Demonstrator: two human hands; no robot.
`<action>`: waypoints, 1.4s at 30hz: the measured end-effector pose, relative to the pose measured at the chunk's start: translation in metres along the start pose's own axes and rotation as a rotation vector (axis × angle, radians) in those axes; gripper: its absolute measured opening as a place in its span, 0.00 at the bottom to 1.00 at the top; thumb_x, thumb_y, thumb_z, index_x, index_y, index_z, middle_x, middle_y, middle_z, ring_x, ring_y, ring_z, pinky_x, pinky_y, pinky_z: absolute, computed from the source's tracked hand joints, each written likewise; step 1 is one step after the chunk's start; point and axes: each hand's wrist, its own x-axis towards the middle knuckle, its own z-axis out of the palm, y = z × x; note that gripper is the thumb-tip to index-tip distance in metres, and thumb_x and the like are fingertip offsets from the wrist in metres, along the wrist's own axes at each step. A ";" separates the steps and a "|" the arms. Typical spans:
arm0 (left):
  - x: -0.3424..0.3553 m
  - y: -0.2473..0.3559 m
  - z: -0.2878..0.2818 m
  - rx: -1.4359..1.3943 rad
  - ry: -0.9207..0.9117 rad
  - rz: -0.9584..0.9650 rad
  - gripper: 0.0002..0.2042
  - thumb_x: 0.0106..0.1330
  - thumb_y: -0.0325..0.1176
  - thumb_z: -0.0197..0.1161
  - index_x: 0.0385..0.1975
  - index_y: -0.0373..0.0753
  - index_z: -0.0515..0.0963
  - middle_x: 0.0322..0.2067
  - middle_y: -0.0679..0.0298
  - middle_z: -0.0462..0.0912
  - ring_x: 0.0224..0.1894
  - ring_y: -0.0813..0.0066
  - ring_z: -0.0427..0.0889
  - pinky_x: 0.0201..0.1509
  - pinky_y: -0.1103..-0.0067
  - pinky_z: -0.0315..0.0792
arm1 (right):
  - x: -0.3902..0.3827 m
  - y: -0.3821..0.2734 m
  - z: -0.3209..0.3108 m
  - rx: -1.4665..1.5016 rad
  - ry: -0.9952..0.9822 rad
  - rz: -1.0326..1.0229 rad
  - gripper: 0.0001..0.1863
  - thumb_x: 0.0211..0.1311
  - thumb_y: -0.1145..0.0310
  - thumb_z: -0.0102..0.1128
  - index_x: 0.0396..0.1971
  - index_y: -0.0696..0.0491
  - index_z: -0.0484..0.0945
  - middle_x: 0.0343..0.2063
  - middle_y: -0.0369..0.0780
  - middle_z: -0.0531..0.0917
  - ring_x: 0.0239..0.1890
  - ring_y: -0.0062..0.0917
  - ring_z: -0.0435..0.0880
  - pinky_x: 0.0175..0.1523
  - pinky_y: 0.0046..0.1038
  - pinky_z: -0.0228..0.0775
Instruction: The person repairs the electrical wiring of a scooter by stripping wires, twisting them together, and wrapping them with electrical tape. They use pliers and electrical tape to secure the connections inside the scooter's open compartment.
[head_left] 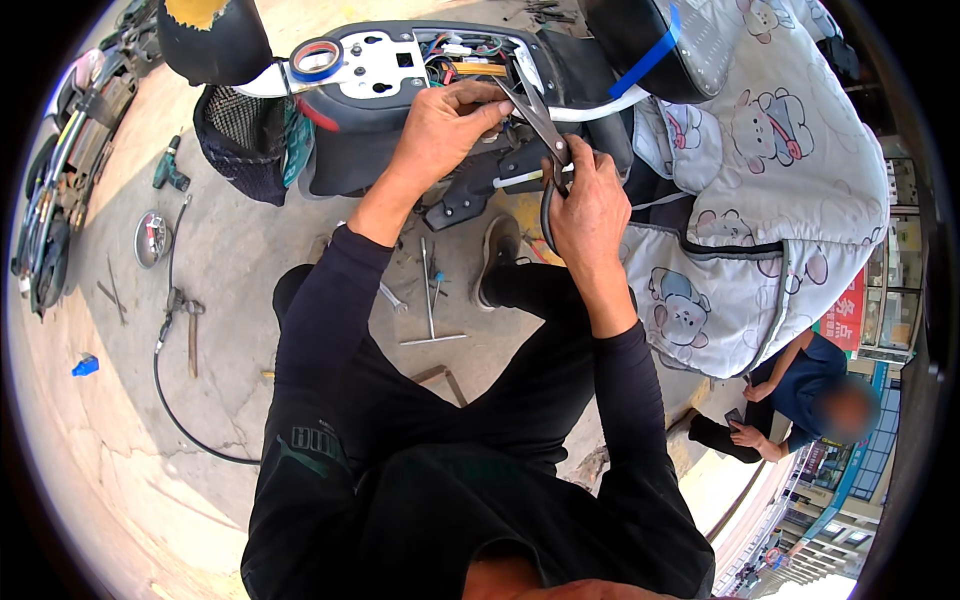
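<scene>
In my right hand (590, 205) is a pair of scissors (541, 122), its blades spread apart and pointing up and left. Thumb and fingers of my left hand (445, 125) are pinched together close to the blade tips. Whatever they hold is too small to make out. Both hands are over the near edge of an open compartment in a scooter (370, 75). Inside it lie bundled coloured wires (465, 48) and white connectors. A roll of tape (316, 60) rests on the white plate left of the opening.
A padded cover with cartoon mice (770, 130) hangs at the right. On the ground lie a drill (171, 165), a hammer (193, 340), a black cable (172, 405), a bowl (152, 240) and a T-handle wrench (430, 300). Another person (800, 390) sits at the lower right.
</scene>
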 end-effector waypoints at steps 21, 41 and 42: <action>0.000 0.004 0.003 0.110 0.019 0.046 0.09 0.71 0.29 0.68 0.46 0.31 0.86 0.37 0.67 0.89 0.36 0.86 0.82 0.41 0.83 0.78 | 0.008 -0.001 0.002 -0.079 -0.038 -0.047 0.20 0.65 0.59 0.71 0.54 0.49 0.82 0.35 0.46 0.85 0.34 0.46 0.87 0.38 0.44 0.78; -0.007 0.007 -0.006 0.198 -0.066 -0.008 0.09 0.70 0.31 0.69 0.42 0.31 0.86 0.30 0.69 0.86 0.28 0.87 0.75 0.32 0.84 0.69 | 0.016 0.028 -0.018 0.583 -0.156 0.227 0.22 0.65 0.64 0.74 0.53 0.61 0.83 0.33 0.39 0.87 0.30 0.21 0.83 0.41 0.24 0.76; -0.009 0.009 -0.006 0.151 -0.077 -0.005 0.09 0.72 0.30 0.68 0.46 0.33 0.85 0.33 0.70 0.85 0.32 0.86 0.78 0.37 0.84 0.74 | 0.010 0.028 -0.030 0.539 -0.281 0.136 0.23 0.64 0.63 0.75 0.53 0.61 0.83 0.32 0.40 0.87 0.30 0.21 0.83 0.41 0.25 0.76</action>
